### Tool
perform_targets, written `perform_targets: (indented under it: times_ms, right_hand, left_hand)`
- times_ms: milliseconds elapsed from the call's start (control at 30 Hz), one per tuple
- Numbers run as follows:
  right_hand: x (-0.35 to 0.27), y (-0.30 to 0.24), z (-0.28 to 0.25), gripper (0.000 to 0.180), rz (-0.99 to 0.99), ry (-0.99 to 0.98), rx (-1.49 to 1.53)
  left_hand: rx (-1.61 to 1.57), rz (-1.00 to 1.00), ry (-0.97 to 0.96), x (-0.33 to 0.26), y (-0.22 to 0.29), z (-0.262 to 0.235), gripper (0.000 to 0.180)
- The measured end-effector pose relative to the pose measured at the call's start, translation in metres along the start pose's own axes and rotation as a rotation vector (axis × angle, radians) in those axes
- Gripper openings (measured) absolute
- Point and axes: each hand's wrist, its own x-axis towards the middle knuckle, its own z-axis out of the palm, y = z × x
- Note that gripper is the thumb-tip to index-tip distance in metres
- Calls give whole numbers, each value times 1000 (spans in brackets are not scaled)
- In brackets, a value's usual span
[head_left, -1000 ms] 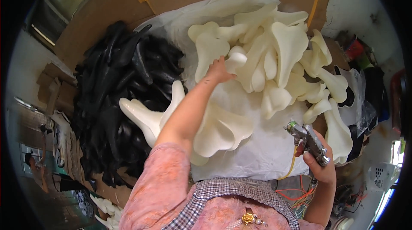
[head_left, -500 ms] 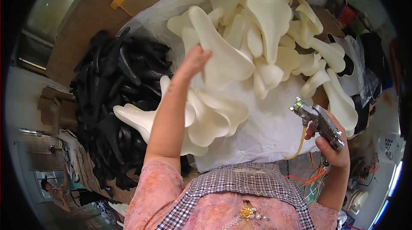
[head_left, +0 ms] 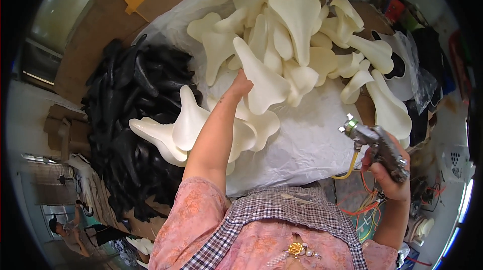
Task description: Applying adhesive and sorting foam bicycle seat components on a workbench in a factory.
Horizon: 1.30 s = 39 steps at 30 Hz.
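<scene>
We see the left hand (head_left: pixel 240 85) closed around the narrow end of a cream saddle-shaped foam piece (head_left: pixel 261 81) lifted at twelve o'clock over the cream pile (head_left: pixel 302 23), while the right hand (head_left: pixel 387 174) at four o'clock stays clenched on a metal spray gun (head_left: pixel 377 144)

Bright even light, soft shadows; heavy fisheye bend, dark rim, edges maybe blurred.

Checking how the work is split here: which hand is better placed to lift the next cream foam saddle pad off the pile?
Left. The left hand already grips a cream saddle pad on the pile, while the right hand is occupied holding the metal spray gun, off to the side.
</scene>
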Motion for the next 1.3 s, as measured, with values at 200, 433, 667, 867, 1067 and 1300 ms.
perform_targets:
  times_ms: [200,433,667,867,1067,1300]
  right_hand:
    - [6,0,-2,65,-41,-134,26]
    - [46,34,15,59,-22,-283,74]
    - [97,33,50,56,6,-301,-7]
    - [127,30,81,56,18,-295,2]
    - [140,30,81,58,40,-275,-54]
    - [156,17,82,60,-44,-271,15]
  left_hand:
    - [-128,-124,68,-48,26,-42,57]
    - [-179,-150,201,-204,38,-207,59]
    - [423,-242,461,-160,46,-286,40]
    - [520,-11,445,60,51,-247,59]
    - [366,-134,418,154,16,-176,72]
    - [138,32,601,69,36,-195,59]
